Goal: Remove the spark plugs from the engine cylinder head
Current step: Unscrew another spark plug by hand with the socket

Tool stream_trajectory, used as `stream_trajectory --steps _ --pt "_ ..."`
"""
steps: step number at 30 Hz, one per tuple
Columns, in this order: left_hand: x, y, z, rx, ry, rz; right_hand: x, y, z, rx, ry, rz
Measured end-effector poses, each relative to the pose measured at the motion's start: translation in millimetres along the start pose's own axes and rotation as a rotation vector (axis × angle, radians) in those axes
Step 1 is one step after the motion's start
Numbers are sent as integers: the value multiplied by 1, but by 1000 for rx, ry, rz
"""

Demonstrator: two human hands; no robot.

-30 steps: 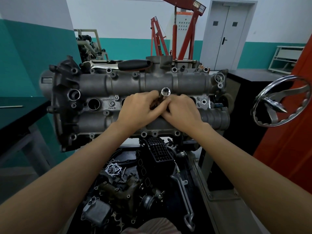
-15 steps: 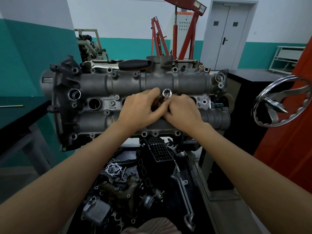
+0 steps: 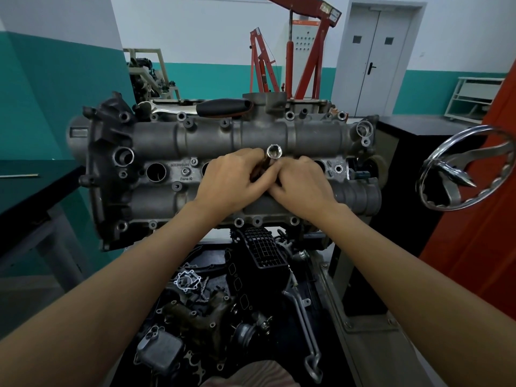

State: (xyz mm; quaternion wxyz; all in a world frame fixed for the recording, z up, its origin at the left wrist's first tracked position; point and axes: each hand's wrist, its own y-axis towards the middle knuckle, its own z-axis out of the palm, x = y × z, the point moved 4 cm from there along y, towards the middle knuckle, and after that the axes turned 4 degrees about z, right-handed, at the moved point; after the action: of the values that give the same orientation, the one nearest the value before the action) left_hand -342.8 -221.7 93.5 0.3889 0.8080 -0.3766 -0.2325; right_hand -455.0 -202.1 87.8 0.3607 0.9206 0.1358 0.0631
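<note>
My left hand (image 3: 233,182) and right hand (image 3: 301,183) met at frame centre on cylinder head (image 3: 173,141), fingers curled round socket tube (image 3: 273,153). Only tube's open end showed; fingertips and spark plug hidden. Empty plug well (image 3: 155,172) left of hands.

Both hands crowd the middle of the cylinder head (image 3: 167,202), the left hand (image 3: 234,182) and right hand (image 3: 301,182) touching around an upright socket tool (image 3: 273,152) that rises between them. To their left, one open plug hole (image 3: 155,172) sits unblocked. Along the far edge of the head, a black-handled ratchet (image 3: 220,107) lies across the way. A chrome handwheel (image 3: 469,169) juts in at the right side. Below the head, loose engine parts (image 3: 223,303) fill the space between the forearms.
</note>
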Motion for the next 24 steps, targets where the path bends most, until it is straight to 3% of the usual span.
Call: stream_trajectory --steps 24 --pt "-2 -1 -2 -20 -14 19 -1 0 -2 -9 51 57"
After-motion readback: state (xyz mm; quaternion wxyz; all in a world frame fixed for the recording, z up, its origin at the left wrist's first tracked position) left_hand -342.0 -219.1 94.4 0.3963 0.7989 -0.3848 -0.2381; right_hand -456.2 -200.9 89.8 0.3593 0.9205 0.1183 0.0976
